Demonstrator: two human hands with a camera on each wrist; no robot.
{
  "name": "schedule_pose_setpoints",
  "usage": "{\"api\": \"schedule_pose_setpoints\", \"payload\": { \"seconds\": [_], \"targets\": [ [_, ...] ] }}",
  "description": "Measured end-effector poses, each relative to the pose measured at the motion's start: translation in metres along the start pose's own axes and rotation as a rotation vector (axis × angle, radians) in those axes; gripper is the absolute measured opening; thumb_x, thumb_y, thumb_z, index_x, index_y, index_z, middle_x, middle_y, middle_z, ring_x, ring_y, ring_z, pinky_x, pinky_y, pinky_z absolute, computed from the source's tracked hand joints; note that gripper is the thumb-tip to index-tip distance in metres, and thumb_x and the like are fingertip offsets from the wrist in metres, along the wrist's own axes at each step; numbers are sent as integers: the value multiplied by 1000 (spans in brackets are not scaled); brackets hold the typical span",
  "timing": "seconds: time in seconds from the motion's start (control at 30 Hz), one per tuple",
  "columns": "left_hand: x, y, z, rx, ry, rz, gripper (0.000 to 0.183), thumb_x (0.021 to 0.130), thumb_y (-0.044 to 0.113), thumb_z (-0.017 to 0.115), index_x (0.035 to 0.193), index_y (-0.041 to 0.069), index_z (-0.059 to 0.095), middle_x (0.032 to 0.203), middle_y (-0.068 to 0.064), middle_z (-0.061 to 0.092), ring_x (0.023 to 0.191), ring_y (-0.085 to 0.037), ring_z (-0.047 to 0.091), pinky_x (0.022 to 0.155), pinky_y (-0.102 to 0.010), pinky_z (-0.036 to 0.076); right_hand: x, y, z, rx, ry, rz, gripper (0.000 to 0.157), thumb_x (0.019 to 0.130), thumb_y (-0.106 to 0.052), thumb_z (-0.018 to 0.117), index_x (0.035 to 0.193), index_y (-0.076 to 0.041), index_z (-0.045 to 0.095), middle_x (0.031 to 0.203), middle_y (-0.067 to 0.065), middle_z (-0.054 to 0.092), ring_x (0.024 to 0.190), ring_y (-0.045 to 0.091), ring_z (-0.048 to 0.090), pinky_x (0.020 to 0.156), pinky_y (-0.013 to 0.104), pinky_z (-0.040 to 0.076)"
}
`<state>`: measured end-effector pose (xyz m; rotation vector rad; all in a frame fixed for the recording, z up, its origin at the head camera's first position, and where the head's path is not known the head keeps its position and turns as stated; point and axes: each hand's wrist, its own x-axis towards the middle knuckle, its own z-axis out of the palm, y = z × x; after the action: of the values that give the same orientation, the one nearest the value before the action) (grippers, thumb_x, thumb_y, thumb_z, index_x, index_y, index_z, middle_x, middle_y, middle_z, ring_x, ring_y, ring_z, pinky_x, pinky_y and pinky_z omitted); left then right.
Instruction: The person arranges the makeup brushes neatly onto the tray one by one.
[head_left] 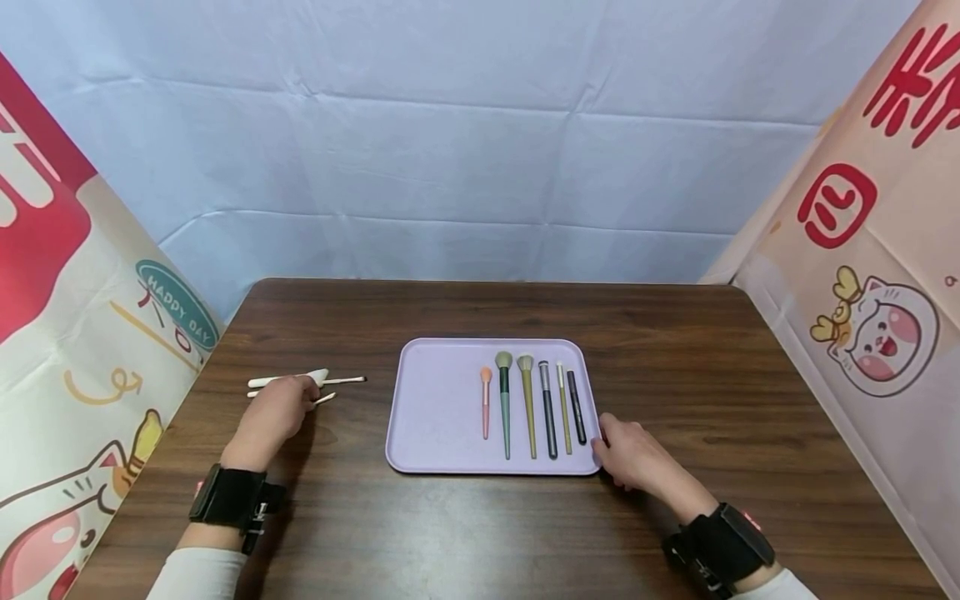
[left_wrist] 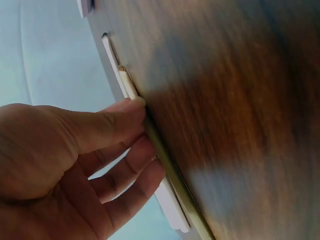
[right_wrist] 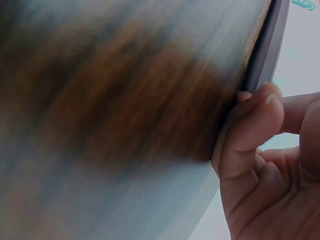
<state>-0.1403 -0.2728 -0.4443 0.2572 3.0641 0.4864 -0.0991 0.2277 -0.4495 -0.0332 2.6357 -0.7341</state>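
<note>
At the table's left side my left hand (head_left: 277, 412) pinches a slim makeup brush (left_wrist: 128, 86) between thumb and fingertips, low over the wood. Beside it lie a white-handled brush (head_left: 262, 382) and a thin brush with a dark tip (head_left: 348, 380), both partly covered by the hand. My right hand (head_left: 633, 450) grips the lower right corner of a lilac tray (head_left: 435, 408), fingers curled at its rim. On the tray's right half several brushes lie side by side: pink (head_left: 485, 408), green (head_left: 506, 417), olive (head_left: 529, 408), grey (head_left: 549, 417), thin olive (head_left: 564, 412) and black (head_left: 577, 408).
The dark wooden table (head_left: 480, 533) carries everything. A pale blue cloth (head_left: 450, 167) hangs behind it, and printed sheets stand at the left (head_left: 97, 333) and right (head_left: 847, 292). Each wrist wears a black strapped camera band.
</note>
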Motion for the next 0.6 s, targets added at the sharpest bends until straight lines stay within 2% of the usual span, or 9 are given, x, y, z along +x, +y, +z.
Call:
{"api": "schedule_pose_setpoints", "payload": {
  "seconds": [0.27,0.4,0.6],
  "targets": [
    [-3,-2,-4,8,-5,12,11,88,2,72,80,5,67,75,-7,63,69,-23,58,65,-44,49,1,1,0,2,0,-2,10,102,-14,52,102,-4,54,67,8,55,50,19,56,47,33,47],
    [-2,-2,-6,8,-40,12,11,91,3,69,81,5,66,76,-7,61,68,-21,55,64,-43,47,1,1,0,0,3,-3,10,102,-14,52,102,-4,54,67,7,55,50,19,55,46,33,47],
    [-1,4,-5,37,-51,-31,9,93,6,67,84,5,67,83,-12,65,77,-28,63,67,-47,51,-1,-1,0,4,7,-13,9,102,-13,52,103,-4,55,66,7,55,49,19,55,46,33,47]
  ]
}}
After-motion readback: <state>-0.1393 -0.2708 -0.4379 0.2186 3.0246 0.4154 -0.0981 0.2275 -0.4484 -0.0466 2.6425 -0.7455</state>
